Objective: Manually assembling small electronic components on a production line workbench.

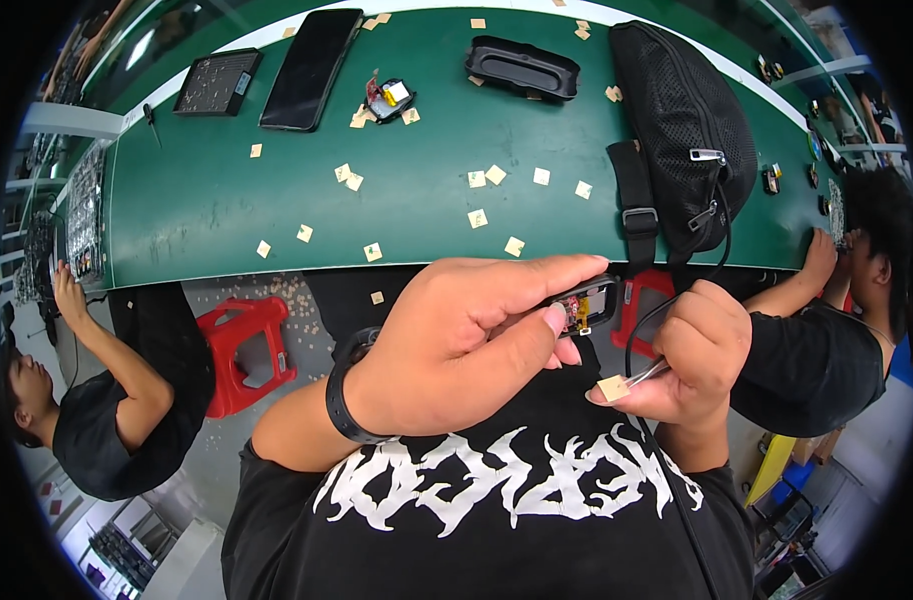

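Only screen here is a dark, switched-off smartphone [311, 68] lying flat near the far left of the green table [197, 210]. Loads of little tan square stickers [478, 219] are scattered across the top, plus one [613, 387] pinched at the right hand [692, 355].

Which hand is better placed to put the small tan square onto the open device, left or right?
Right, probably. The right hand already pinches tweezers carrying the tan square, just below the device. The left hand is fully occupied gripping that device.
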Motion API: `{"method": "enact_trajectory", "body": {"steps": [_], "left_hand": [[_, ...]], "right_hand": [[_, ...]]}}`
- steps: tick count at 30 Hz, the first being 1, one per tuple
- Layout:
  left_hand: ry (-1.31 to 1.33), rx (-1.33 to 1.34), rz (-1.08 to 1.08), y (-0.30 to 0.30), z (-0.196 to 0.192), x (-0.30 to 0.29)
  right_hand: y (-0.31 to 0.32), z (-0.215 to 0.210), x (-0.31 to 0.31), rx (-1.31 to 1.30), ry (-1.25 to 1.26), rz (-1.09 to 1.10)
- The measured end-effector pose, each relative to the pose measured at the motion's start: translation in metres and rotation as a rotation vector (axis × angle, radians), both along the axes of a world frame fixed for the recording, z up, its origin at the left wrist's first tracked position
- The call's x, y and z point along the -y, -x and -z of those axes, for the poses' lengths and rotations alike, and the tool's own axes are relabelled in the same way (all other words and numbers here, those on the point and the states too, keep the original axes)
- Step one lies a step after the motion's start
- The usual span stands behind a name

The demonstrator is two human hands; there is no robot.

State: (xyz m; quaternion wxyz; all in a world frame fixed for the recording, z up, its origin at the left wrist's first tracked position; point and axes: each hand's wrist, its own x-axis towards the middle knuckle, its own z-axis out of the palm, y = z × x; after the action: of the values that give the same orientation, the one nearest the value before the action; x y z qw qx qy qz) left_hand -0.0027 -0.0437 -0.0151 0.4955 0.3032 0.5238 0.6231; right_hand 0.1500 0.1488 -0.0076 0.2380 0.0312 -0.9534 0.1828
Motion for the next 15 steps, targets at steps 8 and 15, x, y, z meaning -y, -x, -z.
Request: {"method": "enact_trajectory", "body": {"steps": [8,15], "left_hand": [[-0.042,-0.116,-0.008,0.002,0.004,0.005],[-0.070,-0.494,-0.032,0.008,0.006,0.006]], "right_hand": [[0.008,-0.002,0.014,-0.045,0.119,-0.045],[0.023,-0.001,0.024,0.024,0.051,-0.201]]}}
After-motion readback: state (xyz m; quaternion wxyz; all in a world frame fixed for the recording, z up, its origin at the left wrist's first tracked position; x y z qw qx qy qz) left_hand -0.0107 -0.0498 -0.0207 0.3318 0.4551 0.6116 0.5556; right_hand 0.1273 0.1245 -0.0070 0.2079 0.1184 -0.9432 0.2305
